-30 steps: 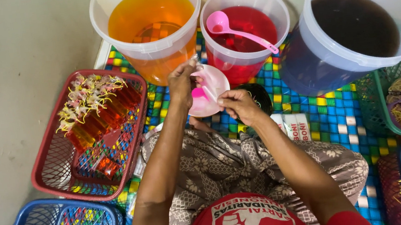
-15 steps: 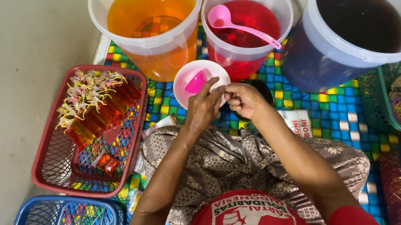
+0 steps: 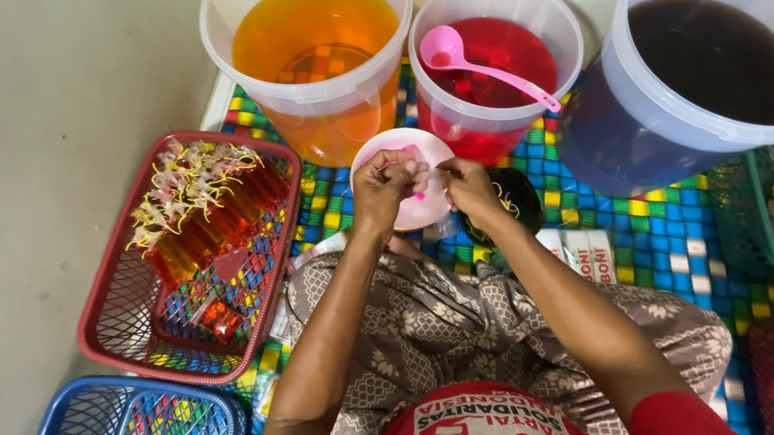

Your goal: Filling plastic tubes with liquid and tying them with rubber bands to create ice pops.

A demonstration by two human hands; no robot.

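At frame centre, over the pink bowl [image 3: 407,181], our left hand [image 3: 382,189] and right hand [image 3: 469,191] pinch a small clear bag's neck; we should twist it tight, keeping it above the bowl for drips.

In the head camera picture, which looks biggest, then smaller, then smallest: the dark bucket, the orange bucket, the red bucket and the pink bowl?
1. Dark bucket.
2. Orange bucket.
3. Red bucket, only slightly smaller than the orange one.
4. Pink bowl, though it sits nearer the camera.
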